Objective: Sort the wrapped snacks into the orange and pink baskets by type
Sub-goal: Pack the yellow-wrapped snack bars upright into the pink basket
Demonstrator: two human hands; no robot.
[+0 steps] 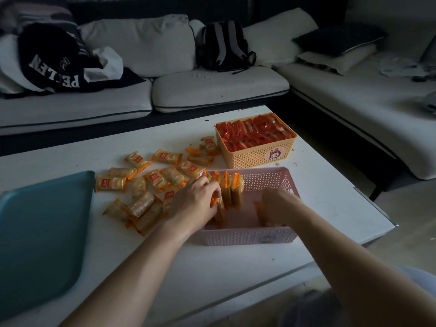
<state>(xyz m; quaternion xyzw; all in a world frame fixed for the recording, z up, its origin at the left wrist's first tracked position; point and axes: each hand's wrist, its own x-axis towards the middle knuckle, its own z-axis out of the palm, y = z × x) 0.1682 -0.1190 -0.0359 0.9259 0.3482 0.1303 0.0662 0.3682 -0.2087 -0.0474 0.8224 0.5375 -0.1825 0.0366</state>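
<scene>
A pink basket (250,237) stands near the table's front, with a few orange-wrapped cracker packs (232,190) standing on edge at its left end. My left hand (195,201) reaches over the left wall and grips one of these packs. My right hand (277,204) is down inside the basket on the right and holds another cracker pack (259,212) upright; its fingers are mostly hidden. Behind stands the orange basket (259,154), full of red-wrapped snacks (254,133). Several loose cracker packs (146,185) lie scattered on the table left of the baskets.
A teal tray (40,230) lies at the table's left front. The white table (330,208) ends close to the right of the baskets. A grey sofa (212,90) with cushions, clothes and a dark backpack (224,46) runs behind and to the right.
</scene>
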